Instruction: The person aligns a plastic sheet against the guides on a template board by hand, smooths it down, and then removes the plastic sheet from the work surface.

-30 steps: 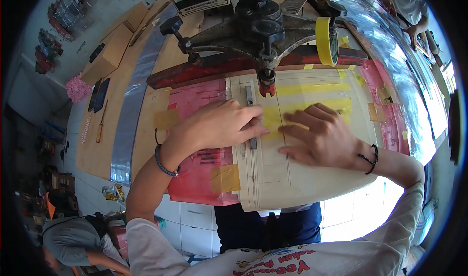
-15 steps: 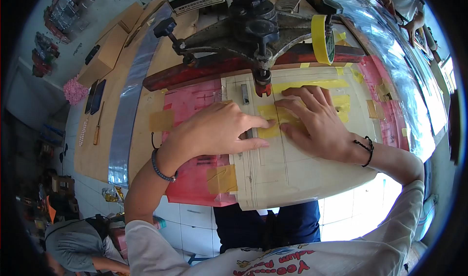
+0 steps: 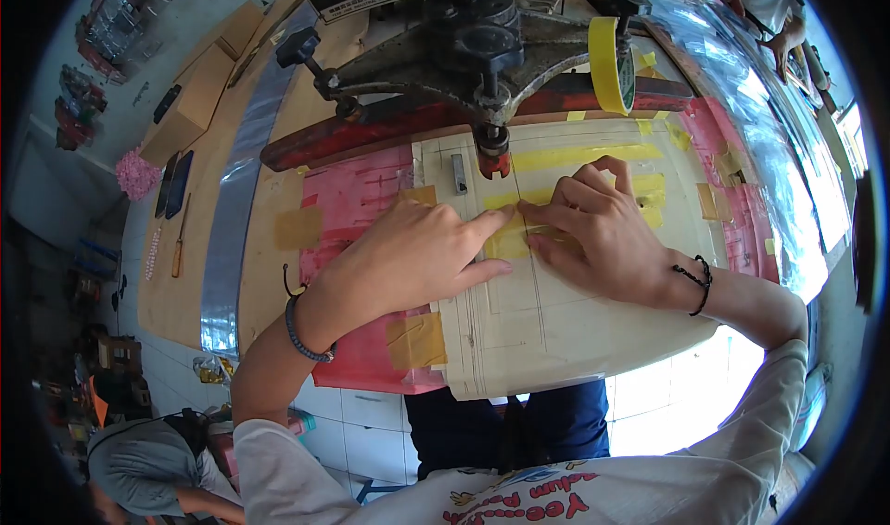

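Observation:
Both hands are over a cream sheet (image 3: 630,335) marked with ruled lines and patched with yellow tape (image 3: 505,241). My left hand (image 3: 399,251) comes in from the left; its index finger touches the tape patch, and its thumb is stretched out apart below. On the right side of the patch, my right hand (image 3: 598,233) has its index fingertip close to the left one. Its thumb is apart from that finger and its other fingers are bent. A thin dark line runs between the hands. A small metal bar (image 3: 459,174) lies above my left hand.
A press head with a red-tipped fitting (image 3: 493,163) and a long red bar (image 3: 362,128) stands just beyond my hands. A yellow tape roll (image 3: 604,66) hangs on it. Pink sheeting (image 3: 357,351) lies beneath the cream sheet. A screwdriver (image 3: 177,259) and phones (image 3: 181,186) lie left. Another person (image 3: 153,465) is lower left.
My left index finger has moved up along the tape patch. The right hand's fingers have curled in, bringing its index fingertip close to the left one. The view has shifted slightly.

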Demonstrator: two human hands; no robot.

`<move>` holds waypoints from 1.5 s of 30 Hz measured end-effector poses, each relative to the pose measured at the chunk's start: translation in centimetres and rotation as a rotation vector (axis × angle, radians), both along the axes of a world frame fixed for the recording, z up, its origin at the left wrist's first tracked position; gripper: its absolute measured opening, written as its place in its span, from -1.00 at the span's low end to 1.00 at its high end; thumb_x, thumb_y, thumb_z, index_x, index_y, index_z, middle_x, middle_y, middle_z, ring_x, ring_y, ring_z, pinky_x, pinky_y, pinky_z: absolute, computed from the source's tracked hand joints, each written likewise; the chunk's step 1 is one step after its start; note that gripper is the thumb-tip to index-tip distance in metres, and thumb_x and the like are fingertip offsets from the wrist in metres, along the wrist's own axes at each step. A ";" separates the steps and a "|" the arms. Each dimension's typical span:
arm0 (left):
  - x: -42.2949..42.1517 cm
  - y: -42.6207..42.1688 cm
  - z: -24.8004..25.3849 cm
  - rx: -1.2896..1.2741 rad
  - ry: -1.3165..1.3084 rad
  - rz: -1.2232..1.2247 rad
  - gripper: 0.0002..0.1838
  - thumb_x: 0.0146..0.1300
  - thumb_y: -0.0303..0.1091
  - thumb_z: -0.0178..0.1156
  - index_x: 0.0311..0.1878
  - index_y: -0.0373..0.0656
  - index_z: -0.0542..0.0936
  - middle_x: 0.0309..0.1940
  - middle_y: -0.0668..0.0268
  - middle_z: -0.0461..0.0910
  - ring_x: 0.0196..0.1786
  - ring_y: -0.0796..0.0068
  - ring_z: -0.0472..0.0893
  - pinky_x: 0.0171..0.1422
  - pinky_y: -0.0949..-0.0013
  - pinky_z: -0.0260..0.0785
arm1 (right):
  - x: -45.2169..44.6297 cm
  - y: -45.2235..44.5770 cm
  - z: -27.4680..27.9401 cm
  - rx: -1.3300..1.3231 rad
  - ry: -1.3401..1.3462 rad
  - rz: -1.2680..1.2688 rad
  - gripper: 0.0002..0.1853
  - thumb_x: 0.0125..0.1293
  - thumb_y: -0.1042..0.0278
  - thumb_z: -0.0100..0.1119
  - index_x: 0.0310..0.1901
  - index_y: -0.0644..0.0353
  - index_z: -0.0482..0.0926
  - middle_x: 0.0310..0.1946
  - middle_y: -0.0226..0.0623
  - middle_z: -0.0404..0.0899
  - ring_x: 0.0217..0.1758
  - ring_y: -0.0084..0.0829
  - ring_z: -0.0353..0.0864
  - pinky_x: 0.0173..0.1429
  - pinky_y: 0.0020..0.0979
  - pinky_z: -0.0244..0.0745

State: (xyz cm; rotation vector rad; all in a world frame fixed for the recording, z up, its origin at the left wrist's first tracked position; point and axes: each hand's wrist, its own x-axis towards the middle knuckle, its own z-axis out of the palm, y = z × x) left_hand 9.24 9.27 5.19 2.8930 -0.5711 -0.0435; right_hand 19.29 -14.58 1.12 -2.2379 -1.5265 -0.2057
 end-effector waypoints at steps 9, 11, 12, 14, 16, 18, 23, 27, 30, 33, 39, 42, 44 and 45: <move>0.0 -0.1 -0.8 -0.005 -0.117 -0.083 -0.82 0.45 -0.15 0.36 -0.08 -0.03 0.70 -0.69 0.18 0.56 -0.57 0.06 0.66 -0.37 0.07 0.54 | 0.0 0.4 0.0 0.142 -0.047 0.064 -0.79 0.36 0.22 0.46 -0.09 0.02 0.64 -0.07 -0.41 0.66 0.19 -0.25 0.62 0.52 0.12 0.16; 0.0 -0.3 -0.7 -0.001 -0.124 -0.075 -0.86 0.44 -0.24 0.35 -0.13 -0.07 0.63 -0.68 0.20 0.57 -0.58 0.07 0.65 -0.40 0.07 0.52 | -0.1 0.3 0.2 0.128 -0.035 0.058 -0.74 0.38 0.21 0.46 -0.05 0.03 0.56 -0.05 -0.41 0.68 0.20 -0.26 0.64 0.53 0.15 0.15; 0.0 -0.2 -0.8 -0.003 -0.133 -0.071 -0.86 0.42 -0.28 0.34 -0.15 -0.08 0.60 -0.68 0.21 0.57 -0.58 0.07 0.65 -0.41 0.07 0.52 | -0.2 0.3 0.2 0.122 -0.029 0.055 -0.71 0.39 0.21 0.45 -0.03 0.03 0.52 -0.05 -0.42 0.69 0.20 -0.27 0.65 0.54 0.16 0.14; 0.1 -0.1 -1.2 -0.008 -0.150 -0.066 -0.86 0.38 -0.35 0.33 -0.20 -0.11 0.53 -0.68 0.23 0.57 -0.58 0.07 0.65 -0.42 0.06 0.51 | -0.1 0.2 0.0 0.115 0.021 0.035 -0.69 0.41 0.20 0.44 -0.02 0.05 0.48 -0.06 -0.42 0.69 0.19 -0.27 0.67 0.55 0.17 0.13; 0.1 -0.1 -1.0 0.005 -0.149 -0.069 -0.84 0.35 -0.36 0.34 -0.21 -0.12 0.52 -0.69 0.23 0.56 -0.58 0.07 0.66 -0.42 0.06 0.50 | -0.1 0.2 -0.2 0.117 0.046 0.031 -0.68 0.41 0.20 0.44 0.00 0.06 0.48 -0.08 -0.41 0.70 0.18 -0.27 0.67 0.55 0.17 0.13; 0.0 -0.1 -0.8 0.016 -0.149 -0.067 -0.83 0.33 -0.36 0.35 -0.20 -0.12 0.51 -0.69 0.23 0.56 -0.58 0.06 0.66 -0.42 0.06 0.51 | -0.1 0.1 -0.2 0.127 0.047 0.044 -0.67 0.39 0.23 0.45 0.02 0.08 0.50 -0.09 -0.39 0.71 0.16 -0.24 0.67 0.54 0.15 0.13; -0.2 -0.5 -0.3 0.008 -0.124 -0.012 -0.78 0.35 -0.29 0.37 -0.06 -0.13 0.56 -0.70 0.21 0.55 -0.59 0.05 0.66 -0.39 0.04 0.54 | 0.2 0.1 -0.1 0.189 0.053 0.143 -0.50 0.25 0.39 0.50 0.21 0.07 0.56 -0.08 -0.38 0.65 0.08 -0.21 0.66 0.32 -0.07 0.37; -0.3 -0.6 -0.5 0.044 -0.159 -0.028 -0.76 0.39 -0.22 0.38 0.03 -0.08 0.64 -0.69 0.20 0.56 -0.58 0.06 0.67 -0.39 0.04 0.56 | 0.0 -0.1 0.1 0.205 0.054 0.226 -0.41 0.19 0.47 0.50 0.29 0.02 0.58 -0.08 -0.38 0.59 0.03 -0.23 0.65 0.14 -0.19 0.49; -0.1 -0.1 -1.3 0.060 -0.222 -0.088 -0.84 0.42 -0.24 0.36 -0.02 -0.03 0.71 -0.68 0.20 0.58 -0.57 0.07 0.68 -0.41 0.07 0.56 | 0.1 -0.1 0.1 0.213 0.005 0.251 -0.41 0.19 0.48 0.49 0.29 0.00 0.59 -0.12 -0.39 0.56 -0.03 -0.25 0.64 0.12 -0.19 0.49; 0.1 0.1 -1.3 0.026 -0.255 -0.094 -0.93 0.43 -0.29 0.35 -0.12 -0.02 0.74 -0.67 0.19 0.58 -0.57 0.09 0.68 -0.43 0.11 0.54 | 0.0 -0.1 0.0 0.206 -0.002 0.212 -0.43 0.17 0.49 0.48 0.26 -0.02 0.62 -0.15 -0.40 0.54 -0.06 -0.25 0.64 0.12 -0.20 0.50; 0.1 0.4 -1.5 0.043 -0.303 -0.066 -0.94 0.39 -0.31 0.39 -0.16 -0.01 0.71 -0.68 0.25 0.57 -0.59 0.15 0.67 -0.49 0.13 0.49 | -0.2 -0.2 0.4 0.180 0.016 0.183 -0.57 0.07 0.58 0.51 0.02 0.00 0.82 -0.14 -0.40 0.54 -0.04 -0.34 0.60 0.12 -0.25 0.52; -0.1 0.0 -1.0 0.049 -0.303 -0.076 -0.90 0.37 -0.29 0.41 -0.12 0.01 0.69 -0.69 0.28 0.56 -0.61 0.18 0.66 -0.50 0.15 0.47 | -0.1 0.2 -0.2 0.191 -0.017 0.137 -0.57 0.12 0.58 0.41 0.03 -0.06 0.81 -0.10 -0.41 0.57 -0.06 -0.31 0.67 0.08 -0.25 0.58; 0.0 0.0 -0.9 0.027 -0.302 -0.096 -0.88 0.37 -0.29 0.41 -0.10 0.02 0.69 -0.70 0.29 0.55 -0.61 0.20 0.66 -0.51 0.15 0.47 | -0.1 0.1 -0.2 0.176 0.021 0.143 -0.56 0.09 0.60 0.39 0.03 -0.04 0.81 -0.09 -0.42 0.58 -0.06 -0.30 0.67 0.09 -0.24 0.59; 0.1 0.1 -1.0 0.023 -0.309 -0.104 -0.89 0.37 -0.29 0.42 -0.10 0.02 0.69 -0.70 0.30 0.55 -0.61 0.21 0.66 -0.51 0.16 0.47 | -0.1 0.1 -0.2 0.169 0.041 0.146 -0.55 0.08 0.61 0.39 0.03 -0.03 0.81 -0.08 -0.42 0.58 -0.06 -0.30 0.68 0.10 -0.23 0.59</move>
